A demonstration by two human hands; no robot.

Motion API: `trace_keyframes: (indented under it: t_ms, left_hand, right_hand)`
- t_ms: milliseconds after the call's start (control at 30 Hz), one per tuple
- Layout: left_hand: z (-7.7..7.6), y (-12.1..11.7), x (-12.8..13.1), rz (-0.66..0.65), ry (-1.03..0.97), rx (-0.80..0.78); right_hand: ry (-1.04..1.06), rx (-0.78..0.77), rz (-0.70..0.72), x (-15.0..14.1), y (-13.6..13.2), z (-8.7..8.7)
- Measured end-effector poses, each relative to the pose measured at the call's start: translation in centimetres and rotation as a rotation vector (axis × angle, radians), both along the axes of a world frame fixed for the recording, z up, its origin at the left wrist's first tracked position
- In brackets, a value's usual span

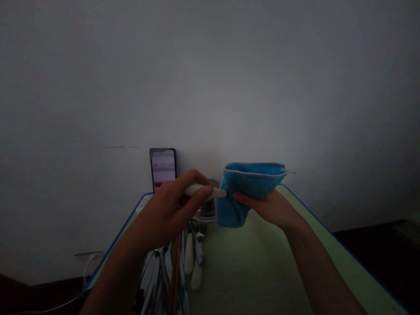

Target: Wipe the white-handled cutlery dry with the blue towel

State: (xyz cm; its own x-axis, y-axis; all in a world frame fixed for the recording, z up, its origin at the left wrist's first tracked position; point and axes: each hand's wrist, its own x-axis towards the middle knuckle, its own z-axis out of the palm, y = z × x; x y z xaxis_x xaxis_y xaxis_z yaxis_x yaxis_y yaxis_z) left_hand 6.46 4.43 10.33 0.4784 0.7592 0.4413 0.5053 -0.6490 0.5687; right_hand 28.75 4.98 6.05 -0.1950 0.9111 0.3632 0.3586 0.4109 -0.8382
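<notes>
My left hand is closed round the white handle of a utensil, held level above the table. The handle points right into a folded blue cloth, which hides the utensil's other end, so I cannot tell its kind. My right hand grips the cloth from the right, thumb pressed on its front and the other fingers hidden behind it. Below my left hand, several pieces of cutlery lie in a row, among them a fork, white handles and brown chopsticks.
A phone showing a timer leans upright against the pale wall. Behind the hands stands a round, shiny container, partly covered. The green table top has a blue edge. A white cable hangs at the left.
</notes>
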Motion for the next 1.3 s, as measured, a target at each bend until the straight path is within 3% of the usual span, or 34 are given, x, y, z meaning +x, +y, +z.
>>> trace_keyframes:
  t_ms: [567, 1300]
  left_hand:
    - [-0.2, 0.1, 0.3, -0.046, 0.039, -0.080]
    - [-0.7, 0.5, 0.4, -0.083, 0.091, -0.090]
  right_hand:
    - [0.192, 0.123, -0.165, -0.4, 0.8, 0.3]
    - [0.353, 0.012, -0.036, -0.3, 1.2, -0.2]
